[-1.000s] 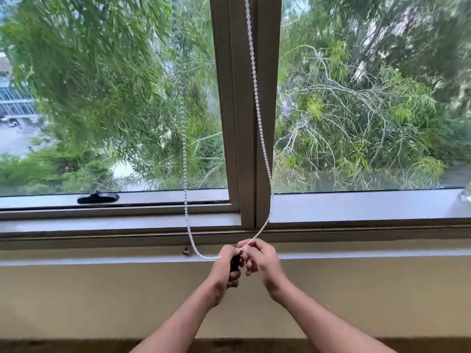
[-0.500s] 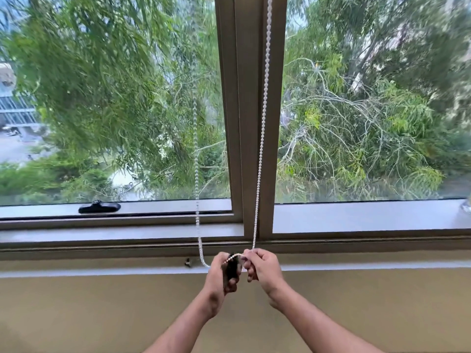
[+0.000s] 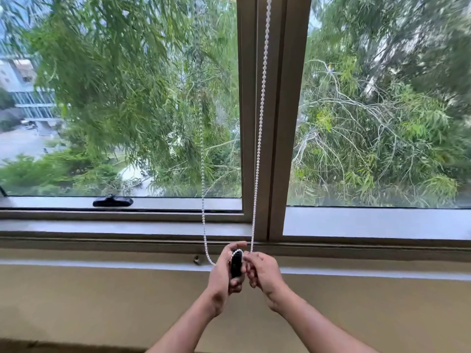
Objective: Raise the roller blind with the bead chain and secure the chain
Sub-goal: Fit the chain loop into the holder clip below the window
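- The left hand point(image 3: 224, 272) curls round a small black chain holder point(image 3: 236, 263), fingers wrapped at its lower end and thumb raised beside its top.
- The right hand point(image 3: 262, 272) sits just beside it, fingertips pinching the bead chain point(image 3: 260, 138) where the loop's bottom bends over the top of the holder.
- Both hands meet low and central, in front of the wall below the sill.
- A second ago the loop hung slack, its bottom bowing out to the left of the hands; now both strands drop close to straight and the loop is narrower at the bottom, the hands lower against the frame.
- My reading: the slack is taken up and the loop's bottom is being seated in the holder, so securing is under way, not finished.
- The right strand runs up in front of the central window post point(image 3: 274, 123); the left strand crosses the left pane.
- No blind fabric shows, so the blind appears already raised out of view.
- A small metal fitting point(image 3: 196, 259) sits on the wall left of the hands, near the left strand.
- A black window latch point(image 3: 113, 201) lies farther left on the frame; trees fill the glass.
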Available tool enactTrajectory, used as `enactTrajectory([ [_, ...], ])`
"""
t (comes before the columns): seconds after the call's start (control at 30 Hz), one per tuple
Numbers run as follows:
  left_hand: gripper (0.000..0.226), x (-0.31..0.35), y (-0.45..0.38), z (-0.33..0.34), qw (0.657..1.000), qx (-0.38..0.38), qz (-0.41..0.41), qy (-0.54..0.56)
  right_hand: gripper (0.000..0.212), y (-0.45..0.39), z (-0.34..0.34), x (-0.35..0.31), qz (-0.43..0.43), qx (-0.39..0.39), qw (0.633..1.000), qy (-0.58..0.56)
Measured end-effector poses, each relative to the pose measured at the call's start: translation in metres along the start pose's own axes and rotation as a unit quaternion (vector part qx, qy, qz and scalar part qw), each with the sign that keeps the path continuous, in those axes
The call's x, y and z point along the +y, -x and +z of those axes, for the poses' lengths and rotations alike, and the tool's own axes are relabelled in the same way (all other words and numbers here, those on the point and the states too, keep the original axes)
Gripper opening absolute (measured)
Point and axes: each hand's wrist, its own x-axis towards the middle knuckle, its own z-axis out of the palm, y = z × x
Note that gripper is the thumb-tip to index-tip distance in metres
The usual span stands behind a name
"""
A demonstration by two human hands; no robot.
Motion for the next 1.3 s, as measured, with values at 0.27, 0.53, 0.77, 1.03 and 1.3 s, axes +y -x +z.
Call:
enactTrajectory([
  [0.27,0.047,-0.002,-0.002,-0.001,1.0,0.001,0.02,-0.005,0.029,0.002,0.002,-0.001,0.01,-0.007,1.0,0.007],
  [0.53,0.041,-0.011,-0.002,0.0,0.997,0.048,0.043,-0.035,0.025,0.007,-0.002,0.002,0.033,-0.019,0.999,-0.021],
  [0.77,0.044,-0.007,-0.001,-0.014,0.996,0.077,0.037,-0.008,0.019,0.008,0.004,0.003,0.045,-0.06,0.994,-0.084],
  [1.03,0.043,0.012,0.009,-0.059,0.988,0.146,0.043,0.026,0.017,-0.012,0.034,0.007,0.027,-0.031,0.996,0.083],
  [1.3,0.043,0.03,0.021,-0.108,0.978,0.195,0.057,0.056,0.024,-0.041,0.08,0.032,-0.125,-0.05,0.902,0.411],
])
